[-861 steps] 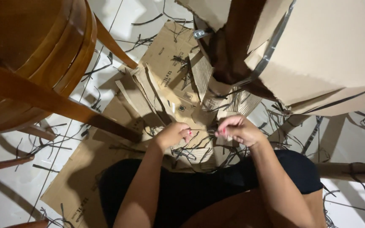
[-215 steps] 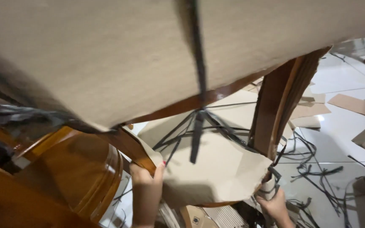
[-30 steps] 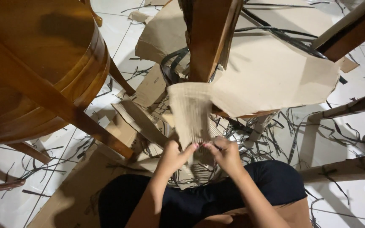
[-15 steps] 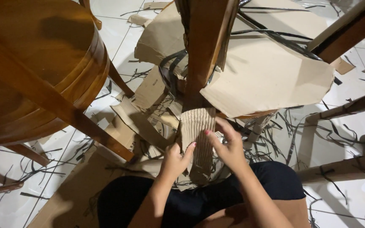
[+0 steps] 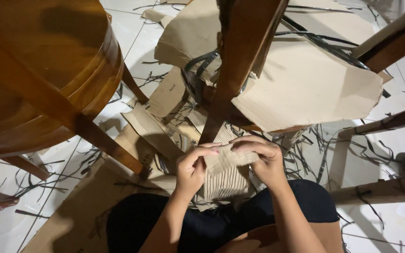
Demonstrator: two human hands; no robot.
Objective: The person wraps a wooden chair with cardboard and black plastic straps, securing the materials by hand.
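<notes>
Lower centre: left hand [image 5: 191, 168] and right hand [image 5: 266, 157] both pinch shut on corrugated cardboard strip [image 5: 226, 175]; advise fingertips close together, even tension.

- The corrugated cardboard strip [image 5: 226, 171] is tan and ribbed, with its flutes running lengthwise.
- Its upper end is folded over, forming a crumpled flap across the top.
- The left hand [image 5: 191, 168] and right hand [image 5: 264, 159] pinch that folded top edge from either side.
- The lower part hangs down over the lap, above the floor.
</notes>
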